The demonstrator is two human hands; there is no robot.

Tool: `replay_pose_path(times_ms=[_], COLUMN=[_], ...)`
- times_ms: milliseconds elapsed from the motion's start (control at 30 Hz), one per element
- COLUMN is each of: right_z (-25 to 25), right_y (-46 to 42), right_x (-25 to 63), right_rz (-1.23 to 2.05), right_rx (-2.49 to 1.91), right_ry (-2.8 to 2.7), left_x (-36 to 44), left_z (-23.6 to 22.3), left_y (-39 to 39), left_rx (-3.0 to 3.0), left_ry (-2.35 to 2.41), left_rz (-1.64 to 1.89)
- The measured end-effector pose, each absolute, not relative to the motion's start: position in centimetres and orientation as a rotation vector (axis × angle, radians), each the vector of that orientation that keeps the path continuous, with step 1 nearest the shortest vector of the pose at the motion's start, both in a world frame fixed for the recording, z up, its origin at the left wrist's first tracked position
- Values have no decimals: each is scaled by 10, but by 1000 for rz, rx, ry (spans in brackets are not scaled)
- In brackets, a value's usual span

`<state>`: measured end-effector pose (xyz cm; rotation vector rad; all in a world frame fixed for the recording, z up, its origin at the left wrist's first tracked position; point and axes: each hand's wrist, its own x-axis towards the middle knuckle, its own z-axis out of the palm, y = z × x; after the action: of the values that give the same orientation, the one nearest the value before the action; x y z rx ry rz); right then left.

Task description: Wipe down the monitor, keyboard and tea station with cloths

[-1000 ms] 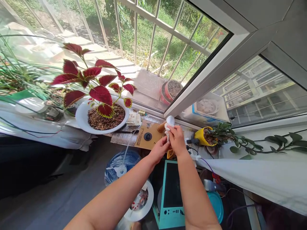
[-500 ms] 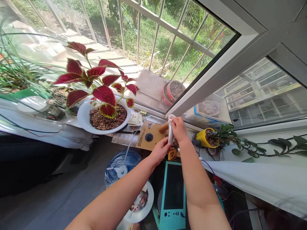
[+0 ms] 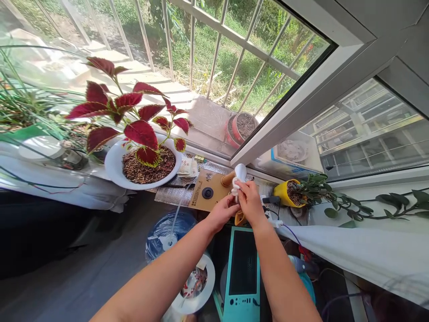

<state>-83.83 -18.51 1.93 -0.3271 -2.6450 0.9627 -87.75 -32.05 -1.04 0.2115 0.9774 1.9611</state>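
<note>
Both hands meet over the window ledge on a slim white object (image 3: 240, 171) with a smooth, rounded upper end. A crumpled white wad, like tissue or cloth (image 3: 235, 187), is bunched around its lower part. My right hand (image 3: 250, 199) has its fingers closed on the wad from the right. Lower and to the left, my left hand (image 3: 221, 214) pinches near the object's bottom end, which the fingers mostly hide. Beside the hands are a brown cylinder (image 3: 228, 180) and a cardboard sheet (image 3: 200, 197) with a round black piece (image 3: 208, 192). An orange-yellow item (image 3: 239, 219) shows just below them.
A red-leaved plant stands in a white pot (image 3: 112, 172) on the left. To the right, a yellow pot (image 3: 283, 191) holds a trailing plant near cables and a plug (image 3: 276, 223). Below are a water jug (image 3: 157, 232), a white-rimmed bin (image 3: 209, 281) and a turquoise computer case (image 3: 229, 281).
The white object has turned so its rounded end points up and away. My right hand has slid lower, closer to the left, and the wad has come down with it.
</note>
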Motion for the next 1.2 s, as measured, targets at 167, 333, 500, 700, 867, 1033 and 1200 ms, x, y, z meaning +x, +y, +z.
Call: replay_pose_path(times_ms=[167,333,500,700,867,1033,1200], right_z=[12,7,8,11,-2,-33,-60], right_y=[-143,-127,-137,-186,-234,-264,-258], right_x=[-917,-946,-908,-832,-785,-744,-687], right_rz=[930,889,936,994,1013,1190,1287], right_rx=[-402,-501,-520,-404,-437,-532,-780], right_ry=[-2710,-2691,-2643,-2636,-2612,-2624,-2239], left_x=[-880,-877,-876,-879,-884,-886,-858], left_z=[-15,-21,-17,-12,-8,-8,-32], left_y=[-316,-316,-321,-327,-339,-353,-370], left_rx=[192,176,177,241,291,148,79], left_ry=[1082,1093,1086,1054,1065,1104,1408], left_rz=[1942,1953,1958,1939,1881,1858,1760])
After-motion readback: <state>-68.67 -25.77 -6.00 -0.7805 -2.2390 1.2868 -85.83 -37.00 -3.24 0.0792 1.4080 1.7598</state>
